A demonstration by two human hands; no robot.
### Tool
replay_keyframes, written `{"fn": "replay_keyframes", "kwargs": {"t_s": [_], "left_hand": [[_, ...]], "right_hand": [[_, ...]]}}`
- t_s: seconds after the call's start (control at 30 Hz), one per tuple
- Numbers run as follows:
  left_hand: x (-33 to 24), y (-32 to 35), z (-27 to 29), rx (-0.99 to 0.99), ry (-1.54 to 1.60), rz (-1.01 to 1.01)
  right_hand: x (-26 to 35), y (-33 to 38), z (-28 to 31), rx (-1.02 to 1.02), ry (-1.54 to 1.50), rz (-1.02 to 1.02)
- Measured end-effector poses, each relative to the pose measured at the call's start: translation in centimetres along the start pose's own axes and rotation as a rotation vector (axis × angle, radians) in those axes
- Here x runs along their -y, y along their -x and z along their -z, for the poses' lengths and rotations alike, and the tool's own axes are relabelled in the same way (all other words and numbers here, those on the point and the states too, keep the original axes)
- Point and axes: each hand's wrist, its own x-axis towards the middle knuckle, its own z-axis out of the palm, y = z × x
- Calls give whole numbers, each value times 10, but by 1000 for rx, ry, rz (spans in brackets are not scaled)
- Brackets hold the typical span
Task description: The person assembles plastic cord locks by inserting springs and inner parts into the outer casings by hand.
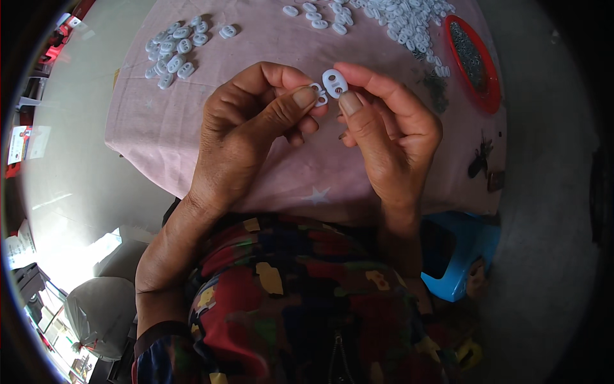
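Observation:
My left hand (246, 125) pinches a small white plastic cord-lock plunger (318, 95) with two holes, between thumb and forefinger. Its end points toward the other part, close beside it; whether they touch I cannot tell. In my right hand (387, 125), thumb and forefinger hold a white oval two-hole cord-lock body (334, 82) by its upper and lower edges. Both hands are raised over the near half of the pink-covered table (256, 173). At the far left lies a pile of white oval cord locks (174, 51).
Loose white pieces (409, 22) spread over the far right of the table. Beside them stands a red oval tray (491, 96) of small grey metal bits. A dark object (480, 161) lies near the right edge. A blue stool (457, 256) and a tied grey bag (102, 313) stand below.

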Motion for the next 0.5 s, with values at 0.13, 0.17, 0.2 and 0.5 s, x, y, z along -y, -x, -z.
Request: {"fn": "replay_keyframes", "kwargs": {"t_s": [0.13,0.17,0.2,0.5], "left_hand": [[-1,0,2,2,32,56],[1,0,3,12,67,75],[2,-1,3,22,102,95],[10,-8,14,-83,125,143]], "right_hand": [[3,-2,4,-13,-48,-80],[3,-2,4,-6,-64,-133],[3,-2,4,-6,-64,-132],[-23,-20,28,3,833,434]]}}
